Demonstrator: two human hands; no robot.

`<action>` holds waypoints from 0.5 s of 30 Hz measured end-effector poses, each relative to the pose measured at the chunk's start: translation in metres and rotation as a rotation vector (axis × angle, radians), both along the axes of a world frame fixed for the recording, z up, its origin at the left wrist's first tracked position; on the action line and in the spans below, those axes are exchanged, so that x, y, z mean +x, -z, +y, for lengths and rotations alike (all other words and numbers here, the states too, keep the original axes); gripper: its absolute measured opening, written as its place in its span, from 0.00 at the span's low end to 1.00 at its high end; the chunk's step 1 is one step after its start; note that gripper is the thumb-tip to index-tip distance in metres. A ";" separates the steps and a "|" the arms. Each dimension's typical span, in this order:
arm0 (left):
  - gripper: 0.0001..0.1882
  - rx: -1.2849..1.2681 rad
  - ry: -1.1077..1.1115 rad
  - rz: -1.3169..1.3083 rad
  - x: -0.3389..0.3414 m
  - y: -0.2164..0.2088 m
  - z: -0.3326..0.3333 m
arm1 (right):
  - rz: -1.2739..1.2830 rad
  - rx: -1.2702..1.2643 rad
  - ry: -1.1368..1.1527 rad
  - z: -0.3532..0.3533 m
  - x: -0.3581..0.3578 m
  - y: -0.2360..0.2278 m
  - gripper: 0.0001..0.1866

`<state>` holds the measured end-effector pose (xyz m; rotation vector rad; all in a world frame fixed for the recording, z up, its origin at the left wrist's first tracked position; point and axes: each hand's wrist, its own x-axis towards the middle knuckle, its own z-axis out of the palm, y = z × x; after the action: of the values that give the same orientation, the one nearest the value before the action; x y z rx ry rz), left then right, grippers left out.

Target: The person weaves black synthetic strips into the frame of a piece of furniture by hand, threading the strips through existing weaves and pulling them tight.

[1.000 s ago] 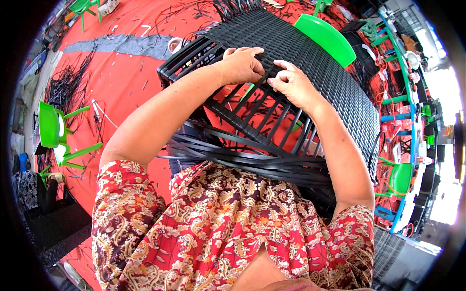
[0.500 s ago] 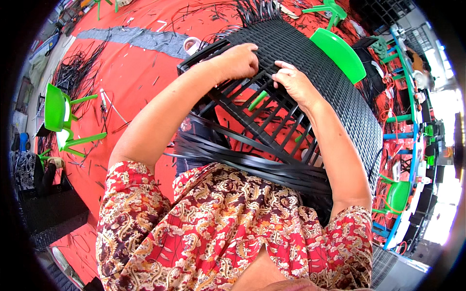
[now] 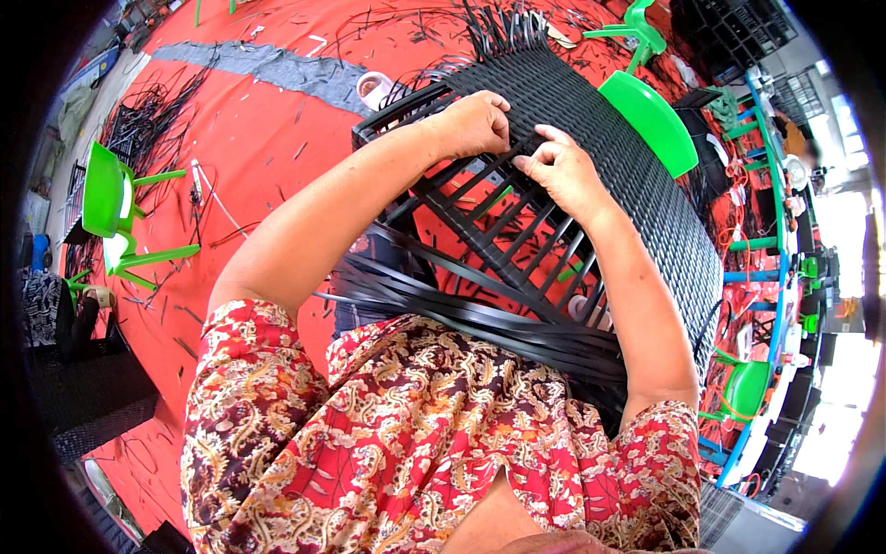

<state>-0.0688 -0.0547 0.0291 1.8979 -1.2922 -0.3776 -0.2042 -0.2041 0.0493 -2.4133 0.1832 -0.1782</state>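
The left hand (image 3: 477,126) and right hand (image 3: 565,177) have drawn slightly closer, fingers bent; I can't tell whether either pinches a strand. Beneath, the black woven frame (image 3: 637,189) spreads twelve to four o'clock; black strips (image 3: 498,327) lie at six.

Viewpoint is the person's head, through the left of two fisheye cameras worn side by side, facing steeply down and forward over the patterned garment (image 3: 415,406) that fills the near, lower part. The left hand (image 3: 475,123) and right hand (image 3: 561,171) appear upright and unmirrored above centre, farther from the lens than the garment, at the black woven panel (image 3: 544,92). Coverage is wide, taking in the red floor (image 3: 240,166) leftward and a blue frame (image 3: 752,276) bowed along the right, with dark curved margins at both sides.
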 end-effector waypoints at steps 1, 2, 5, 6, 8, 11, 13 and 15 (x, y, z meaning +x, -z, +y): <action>0.05 -0.023 -0.033 0.015 -0.002 -0.007 0.003 | -0.074 -0.044 0.019 0.001 0.003 -0.002 0.12; 0.05 -0.131 -0.106 -0.002 0.000 -0.005 0.004 | -0.148 -0.088 0.037 0.001 0.007 -0.004 0.12; 0.06 -0.231 -0.221 0.090 0.013 -0.007 0.004 | -0.143 -0.083 -0.014 0.003 0.022 -0.006 0.15; 0.07 -0.293 -0.267 0.166 0.014 -0.006 0.006 | -0.094 -0.022 -0.027 0.007 0.031 -0.001 0.16; 0.07 -0.169 -0.232 0.172 0.021 -0.017 0.013 | -0.040 0.067 -0.088 0.010 0.043 0.002 0.21; 0.07 0.108 -0.087 -0.143 0.037 -0.022 0.021 | 0.037 0.126 -0.161 0.004 0.047 0.005 0.20; 0.08 0.252 -0.041 -0.377 0.038 -0.018 0.024 | 0.017 0.171 -0.112 0.002 0.043 0.008 0.18; 0.10 0.356 -0.048 -0.542 0.026 -0.009 0.022 | 0.118 0.200 -0.133 0.000 0.043 0.004 0.18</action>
<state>-0.0433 -0.0322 0.0385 2.4388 -1.5993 -0.0630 -0.1610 -0.2041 0.0451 -2.2287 0.0884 0.0425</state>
